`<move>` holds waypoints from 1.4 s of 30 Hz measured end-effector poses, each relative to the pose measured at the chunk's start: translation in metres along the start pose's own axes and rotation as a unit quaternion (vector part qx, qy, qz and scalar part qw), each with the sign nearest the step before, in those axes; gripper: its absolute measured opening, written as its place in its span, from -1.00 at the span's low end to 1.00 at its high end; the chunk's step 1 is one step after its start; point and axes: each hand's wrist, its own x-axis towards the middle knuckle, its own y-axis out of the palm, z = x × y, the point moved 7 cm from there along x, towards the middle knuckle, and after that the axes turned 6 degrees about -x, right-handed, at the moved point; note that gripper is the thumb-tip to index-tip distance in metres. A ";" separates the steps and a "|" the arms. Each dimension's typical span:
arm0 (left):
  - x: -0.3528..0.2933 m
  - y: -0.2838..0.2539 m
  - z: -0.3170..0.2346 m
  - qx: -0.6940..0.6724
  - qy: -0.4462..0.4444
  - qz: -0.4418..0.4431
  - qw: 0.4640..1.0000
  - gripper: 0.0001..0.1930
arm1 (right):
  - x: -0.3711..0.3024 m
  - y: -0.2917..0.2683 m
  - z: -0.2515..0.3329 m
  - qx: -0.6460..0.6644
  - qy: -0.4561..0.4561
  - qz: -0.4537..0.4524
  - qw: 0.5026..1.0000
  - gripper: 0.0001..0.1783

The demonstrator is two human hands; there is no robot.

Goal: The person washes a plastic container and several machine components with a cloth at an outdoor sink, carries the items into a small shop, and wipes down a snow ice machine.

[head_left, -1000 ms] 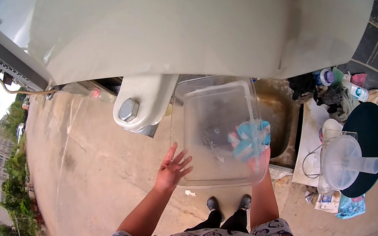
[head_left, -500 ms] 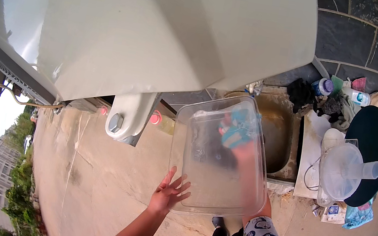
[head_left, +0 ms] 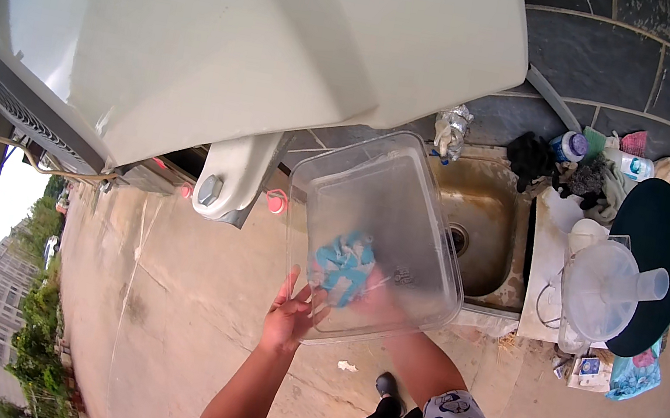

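A clear plastic box (head_left: pixel 388 182) is held tilted in front of me. At its lower left corner, my left hand (head_left: pixel 292 319) grips the rim with its fingers somewhat spread. My right hand (head_left: pixel 374 293) shows blurred through the clear plastic, its forearm passing beneath the box's near edge. Bunched in that hand is a blue and white cloth (head_left: pixel 343 265), pressed against the wall or bottom of the box. Some of the right fingers are hidden by the cloth.
Right of the box is a stained sink (head_left: pixel 488 221) with a foil-wrapped tap (head_left: pixel 452 131). Beyond it stand a clear plastic lidded container with a spout (head_left: pixel 606 285), a dark green round board (head_left: pixel 667 238) and bottles. A large pale casing (head_left: pixel 275 40) overhangs at the upper left, with a bolted bracket (head_left: pixel 224 182).
The cloth and my right hand have moved left and nearer across the box. The box has shifted slightly left and farther up, uncovering more of the sink. My left hand moved slightly with it.
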 end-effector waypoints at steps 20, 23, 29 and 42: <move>-0.005 -0.038 0.012 0.059 -0.028 -0.050 0.997 -0.21 | -0.061 -0.094 0.219 -0.173 -0.205 -0.234 0.935 -0.67; -0.016 -0.045 0.015 0.077 -0.060 -0.057 0.994 -0.19 | -0.054 -0.110 0.238 -0.224 -0.212 -0.284 0.908 -0.70; -0.024 -0.059 0.023 0.087 -0.084 -0.066 0.990 -0.21 | -0.038 -0.130 0.226 -0.153 -0.157 -0.316 0.923 -0.74; -0.008 -0.043 0.017 0.121 -0.116 -0.020 0.986 -0.25 | -0.062 -0.165 0.239 -0.207 -0.225 -0.451 0.839 -0.73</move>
